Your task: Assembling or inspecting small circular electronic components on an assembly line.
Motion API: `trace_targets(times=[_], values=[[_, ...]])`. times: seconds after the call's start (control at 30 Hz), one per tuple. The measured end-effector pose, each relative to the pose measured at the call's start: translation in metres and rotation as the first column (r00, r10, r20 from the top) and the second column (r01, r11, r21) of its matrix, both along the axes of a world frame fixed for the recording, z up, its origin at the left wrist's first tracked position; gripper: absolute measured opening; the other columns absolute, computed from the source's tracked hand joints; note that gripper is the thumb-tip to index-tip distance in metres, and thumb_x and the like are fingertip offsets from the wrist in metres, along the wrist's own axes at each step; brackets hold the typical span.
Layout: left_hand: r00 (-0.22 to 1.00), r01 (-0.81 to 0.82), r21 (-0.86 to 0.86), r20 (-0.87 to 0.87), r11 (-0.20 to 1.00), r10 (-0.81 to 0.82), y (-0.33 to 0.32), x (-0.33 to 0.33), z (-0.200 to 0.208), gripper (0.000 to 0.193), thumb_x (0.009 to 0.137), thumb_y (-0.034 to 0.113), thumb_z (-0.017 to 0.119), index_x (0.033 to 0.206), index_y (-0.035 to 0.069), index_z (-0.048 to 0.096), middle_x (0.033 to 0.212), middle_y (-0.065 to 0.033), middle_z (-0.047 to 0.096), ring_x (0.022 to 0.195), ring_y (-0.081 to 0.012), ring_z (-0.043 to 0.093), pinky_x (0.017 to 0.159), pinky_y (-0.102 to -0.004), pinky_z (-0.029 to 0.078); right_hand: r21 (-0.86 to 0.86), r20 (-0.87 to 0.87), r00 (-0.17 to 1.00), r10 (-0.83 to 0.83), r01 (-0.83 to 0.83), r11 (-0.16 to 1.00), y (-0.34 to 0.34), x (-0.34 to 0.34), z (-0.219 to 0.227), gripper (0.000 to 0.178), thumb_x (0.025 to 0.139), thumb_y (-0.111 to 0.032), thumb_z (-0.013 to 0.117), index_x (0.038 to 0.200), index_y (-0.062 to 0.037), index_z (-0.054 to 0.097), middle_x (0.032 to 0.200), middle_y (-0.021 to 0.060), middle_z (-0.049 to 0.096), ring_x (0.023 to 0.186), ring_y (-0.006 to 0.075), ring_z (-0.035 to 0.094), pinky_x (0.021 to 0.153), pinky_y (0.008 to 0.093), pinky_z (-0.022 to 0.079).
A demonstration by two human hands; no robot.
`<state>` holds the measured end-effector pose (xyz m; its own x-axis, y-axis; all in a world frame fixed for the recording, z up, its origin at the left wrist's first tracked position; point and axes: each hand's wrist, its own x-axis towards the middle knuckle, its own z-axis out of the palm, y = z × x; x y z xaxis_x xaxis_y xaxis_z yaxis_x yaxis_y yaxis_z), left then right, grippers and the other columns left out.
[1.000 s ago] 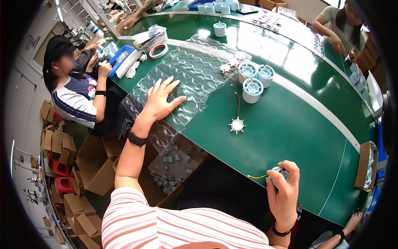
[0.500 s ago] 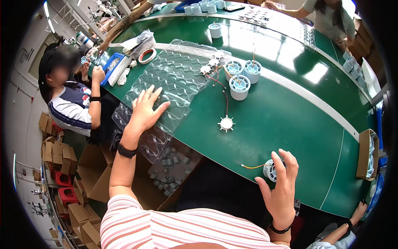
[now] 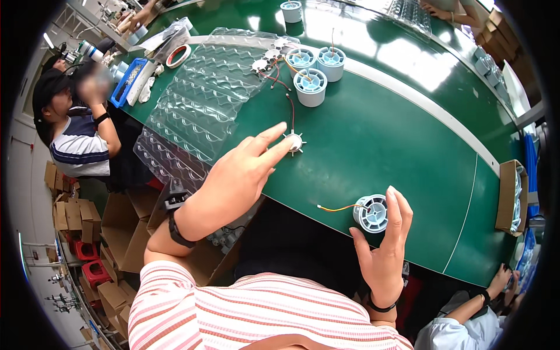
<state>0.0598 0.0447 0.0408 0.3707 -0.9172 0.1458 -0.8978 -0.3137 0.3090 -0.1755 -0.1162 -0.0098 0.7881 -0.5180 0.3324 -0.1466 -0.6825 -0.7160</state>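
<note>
Left hand (image 3: 242,169): moved from clear ridged-plastic tray (image 3: 198,87) to white spoked disc (image 3: 298,143), shifting work there (grip indeterminable) | Right hand (image 3: 385,251): spread beside pale-blue slotted plastic cylinder (image 3: 373,214), no hold visible

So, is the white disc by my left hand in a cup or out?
Out: the white disc lies on the green table by your left hand, apart from the cups.

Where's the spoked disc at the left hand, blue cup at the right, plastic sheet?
Spoked disc (image 3: 297,143): head view, on its round white face.
Blue cup (image 3: 373,213): head view, on its spoked end.
Plastic sheet (image 3: 197,96): head view, middle of its ridged surface.
</note>
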Motion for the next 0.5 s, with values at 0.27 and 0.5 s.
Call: trace_targets(times=[0.27,0.5], values=[[0.929,-0.094,-0.075,-0.364,0.993,0.06,-0.019,0.021,-0.034,0.053,0.085,-0.007,0.068,0.136,0.0,0.056,0.119,-0.0108,0.055,0.094,-0.0177,0.063,0.078,-0.0283,0.053,0.009,0.006,0.999,0.043,-0.043,0.999,-0.008,-0.018,0.003,0.085,0.074,0.002,0.078,0.15,-0.0043,0.039,0.145,0.0208,0.042,0.127,0.0369,0.05,0.105,0.0451,0.044],[0.924,-0.058,-0.284,-0.378,0.957,-0.056,-0.027,-0.006,-0.015,0.053,0.078,-0.01,0.071,0.129,0.0,0.063,0.111,-0.008,0.052,0.081,-0.0108,0.061,0.067,-0.0241,0.051,-0.003,0.235,0.972,-0.022,0.023,1.0,-0.004,-0.028,0.016,0.064,0.078,0.004,0.077,0.136,0.0009,0.052,0.123,0.0211,0.06,0.112,0.0379,0.061,0.096,0.0438,0.051]])
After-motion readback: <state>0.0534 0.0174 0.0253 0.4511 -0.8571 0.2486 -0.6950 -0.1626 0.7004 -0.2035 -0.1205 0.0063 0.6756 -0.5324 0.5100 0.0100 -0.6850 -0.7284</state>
